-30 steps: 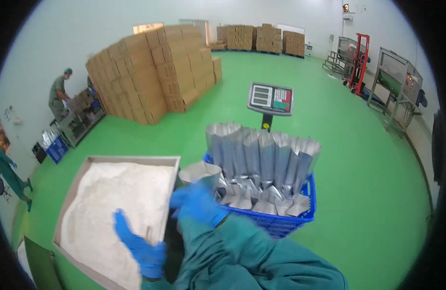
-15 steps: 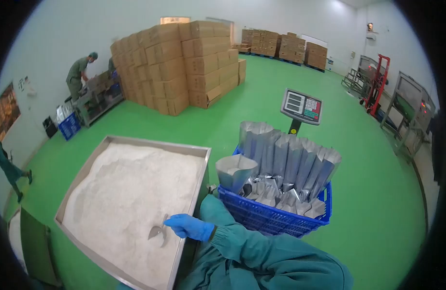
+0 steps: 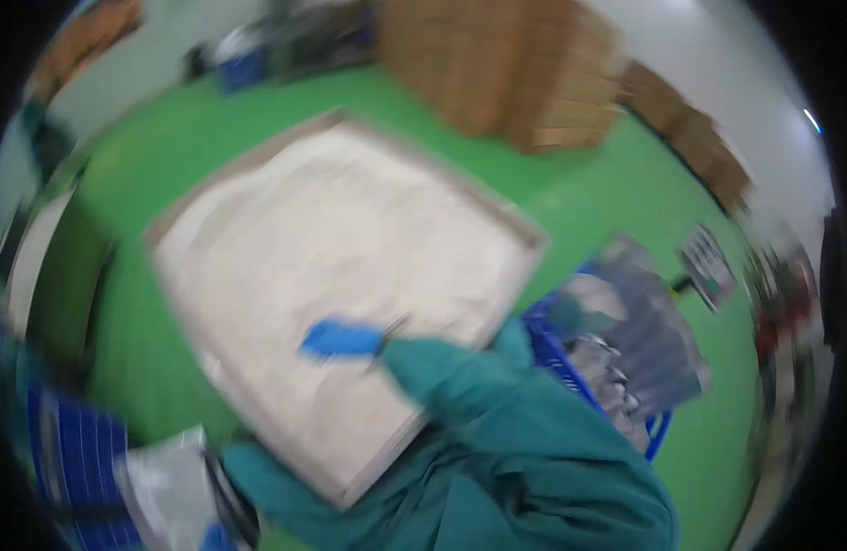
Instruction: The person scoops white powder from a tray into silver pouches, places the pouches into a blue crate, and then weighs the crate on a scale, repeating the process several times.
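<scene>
The picture is smeared by motion. My right hand (image 3: 339,339), in a blue glove, is low over the white powder (image 3: 322,220) in a large metal tray (image 3: 533,241). It appears closed around the scoop; the scoop's bowl cannot be made out, either buried or lost in the blur. At the bottom left edge, a small part of my left hand (image 3: 217,536), also blue-gloved, is against the lower part of a silver bag (image 3: 171,487). The hand seems to grip the bag, though most of its fingers are cut off by the frame.
A blue crate (image 3: 566,361) of silver bags stands right of the tray, with a scale display (image 3: 708,266) beyond it. Another blue crate (image 3: 79,455) is at lower left. Stacked cartons (image 3: 497,69) rise behind, and a person (image 3: 45,142) is at far left.
My view has swung down and to the left, bringing the silver bag, my left hand and the lower-left crate into sight. My right hand has moved farther in over the powder.
</scene>
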The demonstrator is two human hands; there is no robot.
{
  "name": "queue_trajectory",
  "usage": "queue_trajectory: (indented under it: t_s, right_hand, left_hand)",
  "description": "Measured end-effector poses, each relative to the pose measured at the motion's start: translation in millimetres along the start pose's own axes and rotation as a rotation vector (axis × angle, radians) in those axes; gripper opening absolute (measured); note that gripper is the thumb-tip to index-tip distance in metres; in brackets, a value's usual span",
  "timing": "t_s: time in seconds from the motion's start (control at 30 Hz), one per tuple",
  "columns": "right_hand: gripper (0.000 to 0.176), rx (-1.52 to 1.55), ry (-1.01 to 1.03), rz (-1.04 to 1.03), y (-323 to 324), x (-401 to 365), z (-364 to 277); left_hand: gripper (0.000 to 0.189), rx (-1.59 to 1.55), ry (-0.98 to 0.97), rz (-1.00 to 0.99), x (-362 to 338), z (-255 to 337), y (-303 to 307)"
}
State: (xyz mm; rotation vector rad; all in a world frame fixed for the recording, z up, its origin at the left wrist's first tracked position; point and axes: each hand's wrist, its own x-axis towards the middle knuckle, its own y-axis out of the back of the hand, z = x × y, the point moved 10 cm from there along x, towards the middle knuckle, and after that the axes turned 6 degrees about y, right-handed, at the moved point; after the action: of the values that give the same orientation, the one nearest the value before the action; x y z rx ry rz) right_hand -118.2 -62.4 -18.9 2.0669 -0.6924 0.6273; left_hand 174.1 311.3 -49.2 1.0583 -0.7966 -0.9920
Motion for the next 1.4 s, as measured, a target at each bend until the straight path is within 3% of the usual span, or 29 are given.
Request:
queue_trajectory:
  t_s: [0.03, 0.07, 0.1, 0.17, 0.23, 0.27, 0.37, 0.43, 0.47, 0.53, 0.57, 0.6, 0.63, 0.7, 0.73, 0.8, 0.9, 0.97, 1.0, 1.03, 1.07, 1.1, 1.13, 1.17, 1.27, 1.4]
  right_hand:
    - [0.033, 0.101, -0.196, -0.141, 12, -3, 14]
    - [0.035, 0.063, -0.687, -0.229, 20, -18, 49]
    - [0.037, 0.027, -0.938, -0.256, 33, -34, 78]
    - [0.037, -0.367, -0.864, -0.307, 63, -37, 107]
    - [0.037, -0.533, -0.902, -0.554, 56, -55, 126]
    - [0.039, -0.566, -0.875, -0.686, 39, -74, 138]
    - [0.05, -0.619, -0.873, -0.976, -5, -140, 157]
    - [0.056, -0.449, -0.849, -0.908, -27, -190, 174]
    - [0.056, -0.452, -0.833, -0.902, -21, -179, 170]
    - [0.052, -0.538, -0.825, -0.985, 5, -160, 157]
    - [0.048, -0.683, -0.773, -0.988, 32, -131, 155]
    - [0.044, -0.826, -0.723, -0.985, 59, -106, 166]
    - [0.031, -0.815, -0.617, -0.779, 92, -87, 185]
    - [0.021, -1.092, -0.377, -0.541, 151, 3, 171]
    - [0.022, -1.221, -0.479, -0.527, 174, 40, 178]
    - [0.028, -1.367, -0.304, -0.303, 198, 104, 176]
    - [0.039, -1.416, -0.214, -0.251, 181, 131, 246]
    - [0.036, -1.181, -0.276, -0.455, 118, 109, 290]
    - [0.031, -1.1, -0.41, -0.622, 79, 86, 305]
    - [0.031, -0.835, -0.473, -0.657, 43, 60, 304]
    - [0.031, -0.815, -0.459, -0.787, 4, 29, 294]
    - [0.029, -0.687, -0.453, -0.673, -26, -9, 292]
    - [0.03, -0.588, -0.435, -0.795, -54, -31, 265]
    - [0.038, -0.446, -0.556, -0.847, -72, -57, 241]
    - [0.041, -0.409, -0.749, -0.972, -87, -132, 192]
    - [0.04, -0.316, -0.715, -0.766, -53, -173, 134]
  left_hand:
    - [0.019, -0.342, 0.508, -0.094, 5, -22, -4]
    - [0.008, -0.254, 0.532, 0.072, 6, 7, 29]
    - [0.01, -0.366, 0.599, 0.175, 7, 15, 39]
    - [0.013, -0.322, 0.701, 0.212, 0, -7, 30]
    - [0.014, -0.281, 0.679, 0.249, 6, -1, 37]
    - [0.015, -0.257, 0.605, 0.285, 11, 5, 43]
    - [0.015, -0.203, 0.66, 0.259, 15, 4, 40]
    - [0.017, -0.142, 0.596, 0.177, 15, -4, 28]
    - [0.017, -0.138, 0.6, 0.193, 23, 3, 34]
    - [0.039, -0.218, 0.652, 0.173, 36, 26, 37]
    - [0.059, -0.248, 0.633, 0.181, 42, 36, 41]
    - [0.059, -0.247, 0.631, 0.187, 45, 38, 43]
    - [0.062, -0.216, 0.601, 0.186, 48, 41, 44]
    - [0.069, -0.182, 0.585, 0.126, 47, 34, 36]
    - [0.069, -0.181, 0.576, 0.135, 44, 27, 34]
    - [0.071, -0.255, 0.624, 0.063, 36, 10, 22]
    - [0.052, -0.158, 0.506, 0.099, 45, 24, 30]
    - [0.024, -0.041, 0.426, 0.087, 55, 41, 35]
    - [0.024, -0.038, 0.432, 0.069, 52, 40, 30]
    - [0.021, -0.053, 0.469, 0.161, 44, 33, 33]
    - [0.019, -0.066, 0.508, 0.255, 36, 26, 37]
    - [0.018, -0.115, 0.702, 0.18, 25, 4, 28]
    - [0.018, -0.11, 0.717, 0.16, 25, -1, 27]
    - [0.018, -0.068, 0.741, 0.144, 25, -6, 28]
    - [0.019, -0.095, 0.855, 0.211, 24, -8, 28]
    - [0.015, 0.076, 0.583, 0.27, 42, 40, 50]
